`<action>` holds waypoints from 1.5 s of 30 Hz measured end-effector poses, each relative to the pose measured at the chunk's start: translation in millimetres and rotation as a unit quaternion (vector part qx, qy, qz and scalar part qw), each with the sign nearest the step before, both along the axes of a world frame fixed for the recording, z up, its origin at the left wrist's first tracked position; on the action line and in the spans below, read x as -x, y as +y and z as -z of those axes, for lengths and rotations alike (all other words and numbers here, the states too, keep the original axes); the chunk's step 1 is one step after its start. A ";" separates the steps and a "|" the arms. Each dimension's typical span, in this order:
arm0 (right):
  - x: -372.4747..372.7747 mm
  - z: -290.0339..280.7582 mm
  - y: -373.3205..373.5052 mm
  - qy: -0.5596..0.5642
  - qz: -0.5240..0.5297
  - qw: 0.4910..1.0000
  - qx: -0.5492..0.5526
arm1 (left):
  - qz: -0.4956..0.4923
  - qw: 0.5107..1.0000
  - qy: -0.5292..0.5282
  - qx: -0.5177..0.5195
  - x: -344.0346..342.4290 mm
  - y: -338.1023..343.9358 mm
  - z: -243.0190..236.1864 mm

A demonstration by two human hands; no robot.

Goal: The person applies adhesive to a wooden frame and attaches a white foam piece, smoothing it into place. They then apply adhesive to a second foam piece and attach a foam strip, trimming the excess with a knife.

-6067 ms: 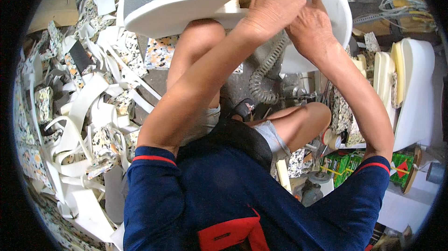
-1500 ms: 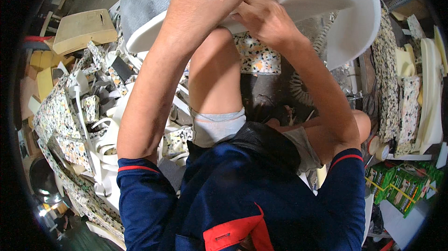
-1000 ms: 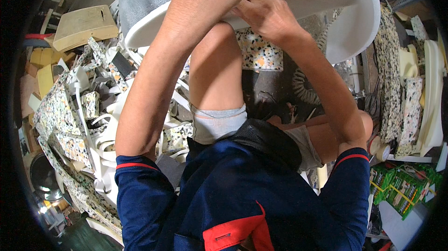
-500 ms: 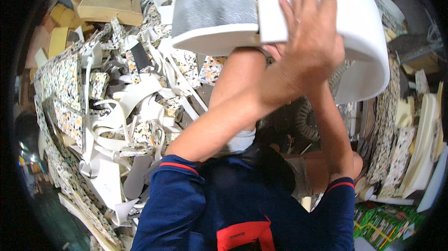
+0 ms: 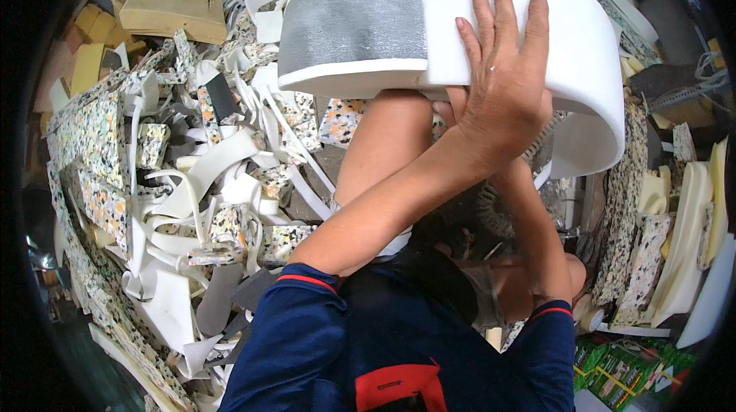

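Worn on the head as left unit of a side-by-side pair. Faces steeply downward, upright and unmirrored. Takes in navy shirt (image 5: pixel 368 320) at close range along lower edge, left hand (image 5: pixel 506 78) somewhat farther out above centre, foam scraps (image 5: pixel 218 165) well beyond at left. Bends straight edges toward a dark, rounded rim through wide fisheye optics.

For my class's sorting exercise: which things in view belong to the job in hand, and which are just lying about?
In the job:
curved white piece
its grey panel
left grip, fingers spread on the white surface

Apparently just lying about, untouched by either grip:
white strips
speckled slabs
beige block
green packets
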State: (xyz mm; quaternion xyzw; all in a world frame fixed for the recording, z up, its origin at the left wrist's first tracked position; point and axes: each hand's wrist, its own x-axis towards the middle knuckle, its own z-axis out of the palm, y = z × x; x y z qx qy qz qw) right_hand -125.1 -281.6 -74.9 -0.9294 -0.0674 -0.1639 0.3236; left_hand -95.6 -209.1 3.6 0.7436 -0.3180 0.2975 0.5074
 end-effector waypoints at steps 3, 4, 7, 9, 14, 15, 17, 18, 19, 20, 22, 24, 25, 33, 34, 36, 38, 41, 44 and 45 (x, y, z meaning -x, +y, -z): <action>46.9 -49.5 -9.7 0.077 -0.021 0.995 0.068 | 0.016 1.000 0.005 -0.001 -2.5 -0.2 3.0; 65.3 -74.6 -16.8 0.069 -0.055 0.989 0.121 | 0.008 1.000 -0.001 0.003 -3.3 -1.4 4.6; 110.6 -148.3 -27.4 0.109 -0.049 0.989 0.085 | 0.008 1.000 0.000 -0.013 -3.0 -4.9 9.5; 114.2 -175.6 -22.1 -0.030 -0.061 0.991 0.112 | -0.002 1.000 -0.008 -0.026 -0.7 -5.4 11.9; 31.2 -161.4 2.1 -0.243 -0.131 0.922 0.270 | -0.038 0.997 0.007 -0.060 9.0 -0.1 13.2; 14.4 -154.6 8.1 -0.207 -0.118 0.919 0.314 | -0.038 0.997 0.010 -0.064 9.8 0.3 13.5; -6.7 -142.3 18.8 -0.125 -0.104 0.904 0.396 | -0.035 0.997 0.014 -0.071 10.7 0.7 15.1; -10.2 -137.0 21.9 -0.109 -0.093 0.906 0.398 | -0.033 0.997 0.016 -0.073 11.1 0.7 16.3; -12.7 -133.7 24.9 -0.052 -0.073 0.907 0.412 | -0.030 0.997 0.019 -0.074 10.8 0.2 17.6; -14.2 -131.9 25.9 0.006 -0.053 0.904 0.425 | -0.028 0.997 0.021 -0.076 11.0 -0.4 19.0; -13.5 -129.6 25.9 0.026 -0.056 0.885 0.462 | -0.023 0.996 0.024 -0.079 10.6 -1.5 21.6; -13.0 -126.0 25.2 0.024 -0.044 0.871 0.489 | -0.022 0.996 0.026 -0.088 10.5 -1.4 23.6; -12.6 -123.1 25.4 0.012 -0.029 0.867 0.497 | -0.021 0.995 0.030 -0.093 10.1 1.4 24.5; -18.5 -105.0 30.1 0.002 -0.086 0.890 0.449 | 0.036 0.979 0.102 -0.171 13.5 26.9 32.4; -19.5 -105.9 28.4 0.001 -0.123 0.891 0.438 | 0.048 0.976 0.114 -0.177 14.6 31.5 33.5; -21.5 -110.6 22.7 -0.002 -0.174 0.897 0.407 | 0.072 0.970 0.139 -0.184 15.9 39.0 34.8; -23.9 -117.7 15.8 -0.031 -0.220 0.904 0.365 | 0.081 0.965 0.153 -0.196 16.3 42.4 36.0; -32.2 -130.8 0.7 -0.078 -0.187 0.931 0.304 | 0.045 0.959 0.145 -0.238 14.5 39.8 39.0; -40.2 -130.7 -2.2 -0.063 -0.141 0.921 0.357 | -0.074 0.950 0.069 -0.295 13.0 29.3 43.7; -42.9 -127.2 -1.4 -0.064 -0.119 0.916 0.377 | -0.108 0.945 0.050 -0.305 13.4 26.9 45.2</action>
